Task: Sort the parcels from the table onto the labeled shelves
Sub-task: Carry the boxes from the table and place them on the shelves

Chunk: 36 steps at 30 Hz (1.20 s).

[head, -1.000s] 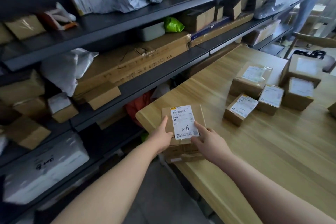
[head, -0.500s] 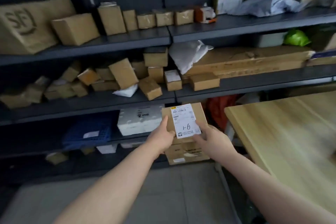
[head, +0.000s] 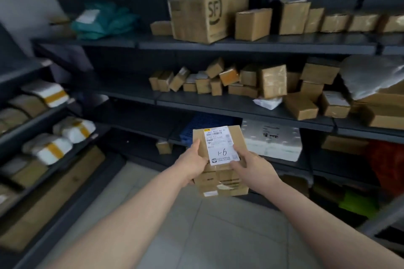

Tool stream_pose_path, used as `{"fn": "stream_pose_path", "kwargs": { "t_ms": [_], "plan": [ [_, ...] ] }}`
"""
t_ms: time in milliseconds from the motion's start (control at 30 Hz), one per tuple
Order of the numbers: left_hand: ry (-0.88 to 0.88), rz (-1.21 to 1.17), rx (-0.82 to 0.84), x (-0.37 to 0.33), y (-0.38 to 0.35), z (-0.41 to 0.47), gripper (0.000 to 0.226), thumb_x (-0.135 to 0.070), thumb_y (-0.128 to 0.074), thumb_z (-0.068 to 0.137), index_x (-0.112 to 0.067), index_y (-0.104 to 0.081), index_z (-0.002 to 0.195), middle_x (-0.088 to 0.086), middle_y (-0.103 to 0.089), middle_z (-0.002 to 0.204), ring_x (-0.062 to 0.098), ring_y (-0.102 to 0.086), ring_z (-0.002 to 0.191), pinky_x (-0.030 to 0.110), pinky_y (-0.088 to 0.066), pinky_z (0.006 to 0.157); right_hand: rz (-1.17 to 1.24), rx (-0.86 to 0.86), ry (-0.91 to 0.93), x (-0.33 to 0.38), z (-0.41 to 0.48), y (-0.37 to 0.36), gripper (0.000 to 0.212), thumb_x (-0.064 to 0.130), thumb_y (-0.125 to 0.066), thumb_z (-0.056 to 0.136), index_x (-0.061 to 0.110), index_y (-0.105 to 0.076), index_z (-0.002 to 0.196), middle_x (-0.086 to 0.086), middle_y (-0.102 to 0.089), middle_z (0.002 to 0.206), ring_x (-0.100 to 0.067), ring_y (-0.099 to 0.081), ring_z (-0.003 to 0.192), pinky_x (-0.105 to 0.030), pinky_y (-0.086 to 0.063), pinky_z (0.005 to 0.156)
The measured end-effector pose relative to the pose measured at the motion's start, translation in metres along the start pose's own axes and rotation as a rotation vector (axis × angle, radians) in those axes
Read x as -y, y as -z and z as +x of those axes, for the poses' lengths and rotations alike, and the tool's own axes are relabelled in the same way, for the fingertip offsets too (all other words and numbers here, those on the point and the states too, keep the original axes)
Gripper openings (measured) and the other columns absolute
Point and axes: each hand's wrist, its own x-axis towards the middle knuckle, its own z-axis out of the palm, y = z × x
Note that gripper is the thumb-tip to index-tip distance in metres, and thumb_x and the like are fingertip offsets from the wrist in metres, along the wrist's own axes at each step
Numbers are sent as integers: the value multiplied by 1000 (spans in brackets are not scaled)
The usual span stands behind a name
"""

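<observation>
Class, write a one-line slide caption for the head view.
Left hand and right hand hold a parcel marked 1-6 before stocked shelves.

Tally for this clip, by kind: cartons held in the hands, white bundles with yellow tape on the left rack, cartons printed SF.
held cartons: 2
white yellow-taped bundles: 3
SF carton: 1
Total: 6

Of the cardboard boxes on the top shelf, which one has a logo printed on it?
The largest box, toward the row's left end, marked SF on its facing side; the smaller boxes beside it look plain.
</observation>
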Motion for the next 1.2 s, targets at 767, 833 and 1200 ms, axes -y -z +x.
{"fn": "stream_pose_path", "kwargs": {
  "t_ms": [767,833,1200],
  "plan": [
    [442,-214,-665,115,271,42,75,-40,-50,94,-49,0,150,5,-56,126,27,-61,100,45,-57,83,194,410,657,304,210,-131,56,45,-52,92,41,-33,144,10,-51,138,-15,-54,115,-32,-50,84],
    [473,-195,-718,118,287,47,72,-37,-48,96,-43,-4,152,7,-54,133,28,-60,105,46,-55,87,179,432,710,326,226,-138,56,45,-52,92,39,-34,145,10,-51,139,-16,-53,118,-32,-48,85],
    [559,-181,-937,188,382,38,67,-29,-48,97,-36,-11,153,5,-59,129,21,-64,92,43,-56,84,161,518,924,467,245,-210,56,48,-51,91,40,-35,144,9,-52,138,-19,-52,120,-30,-45,84]
  ]
}}
